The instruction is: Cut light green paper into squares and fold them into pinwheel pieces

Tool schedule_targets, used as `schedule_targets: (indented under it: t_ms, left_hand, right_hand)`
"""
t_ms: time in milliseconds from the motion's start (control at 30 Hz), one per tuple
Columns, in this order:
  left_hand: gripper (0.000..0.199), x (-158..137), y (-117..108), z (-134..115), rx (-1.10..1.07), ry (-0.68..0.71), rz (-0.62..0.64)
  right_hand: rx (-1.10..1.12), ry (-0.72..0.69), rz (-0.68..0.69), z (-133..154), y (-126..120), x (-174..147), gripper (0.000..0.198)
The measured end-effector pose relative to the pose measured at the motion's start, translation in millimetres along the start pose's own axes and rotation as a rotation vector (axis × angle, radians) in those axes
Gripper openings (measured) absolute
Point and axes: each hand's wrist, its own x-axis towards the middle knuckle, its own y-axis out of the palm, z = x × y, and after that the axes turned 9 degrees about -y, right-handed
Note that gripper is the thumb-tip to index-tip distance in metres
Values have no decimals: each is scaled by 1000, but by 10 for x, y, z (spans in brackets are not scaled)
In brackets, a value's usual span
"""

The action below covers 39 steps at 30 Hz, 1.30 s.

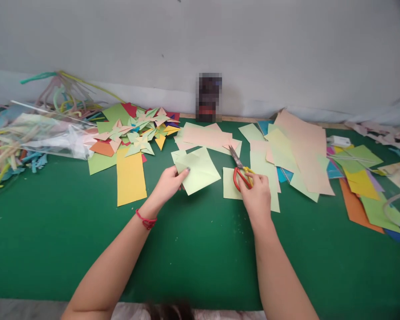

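Observation:
Between the thumb and fingers of my left hand point(171, 182) is a pale green sheet of paper point(202, 171), creased and tilted, held just over the table. My right hand point(258, 198) has its fingers at the handles of a pair of scissors point(240, 168), one handle red and the other yellow. Their metal blades point away from me, up and to the left. Under the scissors lies a small pale green paper piece point(231, 189). Behind the held sheet, pale pink sheets point(203, 135) are spread on the table.
Folded paper shapes point(146, 131) are heaped at back left, near a yellow sheet point(131, 178). Pipe cleaners and clear plastic point(58, 138) fill the far left. Larger pink sheets point(305, 151) and coloured papers point(363, 182) lie right on the green table point(200, 258). A blurred dark object point(209, 98) stands against the wall.

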Motion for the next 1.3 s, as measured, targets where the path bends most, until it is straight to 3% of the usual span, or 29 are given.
schedule_targets:
  t_ms: [67, 133, 267, 367, 467, 667, 800, 1133, 1300]
  left_hand:
    - [31, -33, 59, 93, -34, 5, -24]
    - [34, -75, 103, 138, -59, 6, -24]
    - [36, -139, 139, 137, -98, 17, 14]
    - [35, -148, 125, 140, -149, 39, 62]
    - [29, -140, 78, 162, -117, 83, 14]
    - [29, -133, 14, 169, -37, 156, -129]
    - [39, -97, 49, 192, -145, 132, -79]
    - [21, -136, 72, 159, -285, 123, 92]
    - [13, -148, 50, 163, -295, 177, 36]
  right_hand:
    - [7, -85, -78, 69, -29, -2, 32]
    - [156, -97, -95, 164, -62, -10, 32]
    - [639, 4, 337, 346, -105, -51, 35]
    - [733, -71, 486, 414, -94, -90, 32]
    - [746, -128, 450, 410, -41, -111, 34]
    - [783, -46, 336, 350, 65, -108, 34]
    - [830, -14, 298, 341, 85, -110, 24]
    - [867, 43, 222, 347, 62, -90, 28]
    - [959, 220, 187, 347, 38, -84, 36]
